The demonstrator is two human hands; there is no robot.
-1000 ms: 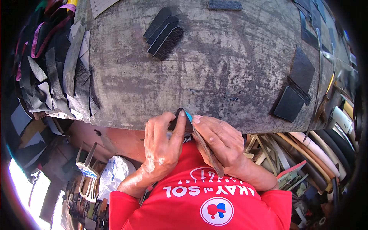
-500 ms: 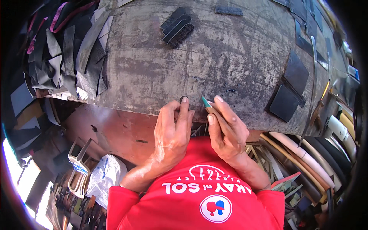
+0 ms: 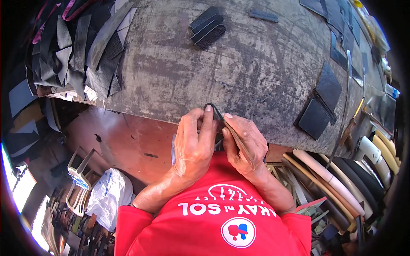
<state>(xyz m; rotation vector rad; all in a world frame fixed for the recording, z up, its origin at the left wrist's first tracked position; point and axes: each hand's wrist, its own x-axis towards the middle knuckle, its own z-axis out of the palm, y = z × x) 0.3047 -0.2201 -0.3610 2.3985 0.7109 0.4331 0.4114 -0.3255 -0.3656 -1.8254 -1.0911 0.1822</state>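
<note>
Close together at the near edge of the worktable are both hands. My left hand is closed, pinching a small black piece, apparently leather, mostly hidden by the fingers. A slim knife with a brown handle is gripped in my right hand. Its dark blade slants up to the left and meets the black piece near my left fingertips. Farther back on the table lie several rounded black leather pieces in an overlapping group, and a short black strip.
Black and grey leather scraps heap at the table's left end. Flat black pieces and a long metal strip lie at the right. Below are a white plastic chair, a white bag and several material rolls.
The knife in my right hand has moved left, from apart to against the black piece. Both hands have come closer together, and the view has shifted slightly.
</note>
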